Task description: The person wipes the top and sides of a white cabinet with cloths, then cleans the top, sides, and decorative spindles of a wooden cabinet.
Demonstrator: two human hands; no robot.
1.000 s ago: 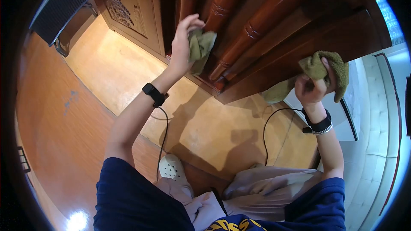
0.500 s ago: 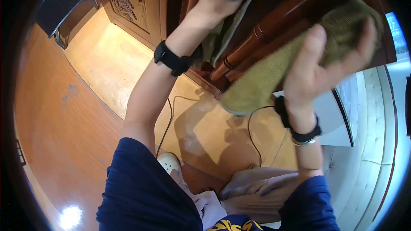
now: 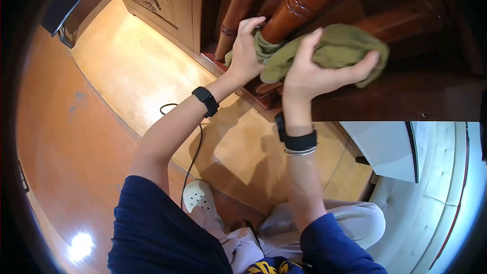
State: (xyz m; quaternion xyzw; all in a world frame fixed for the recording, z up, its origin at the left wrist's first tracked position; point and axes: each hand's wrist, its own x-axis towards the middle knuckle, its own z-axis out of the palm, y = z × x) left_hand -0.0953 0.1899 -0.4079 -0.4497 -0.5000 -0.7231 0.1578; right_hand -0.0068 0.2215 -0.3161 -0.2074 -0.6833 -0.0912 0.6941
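An olive-green cloth [image 3: 335,48] lies against the palm of my right hand [image 3: 317,73], whose thumb and fingers curve around its bunched folds. More green cloth [image 3: 266,48] is tucked around the lower end of a glossy, turned wooden post [image 3: 299,7], and my left hand [image 3: 245,56] grips it from the left side. Its index finger and thumb bend over toward the post. Both hands are close together at the foot of the dark red-brown woodwork. The far fingers of the right hand are partly hidden behind the cloth.
A second turned post [image 3: 238,12] stands to the left, beside a carved wooden cabinet door [image 3: 157,0]. A black cord [image 3: 195,152] runs over the floor near my light clog [image 3: 199,195]. At right are a white panel [image 3: 383,147] and a tufted pale seat [image 3: 431,198].
Both hands have come down toward the post's foot, the right one also moving left. The cloth at my right hand, spread out before, is now bunched up beside the left hand.
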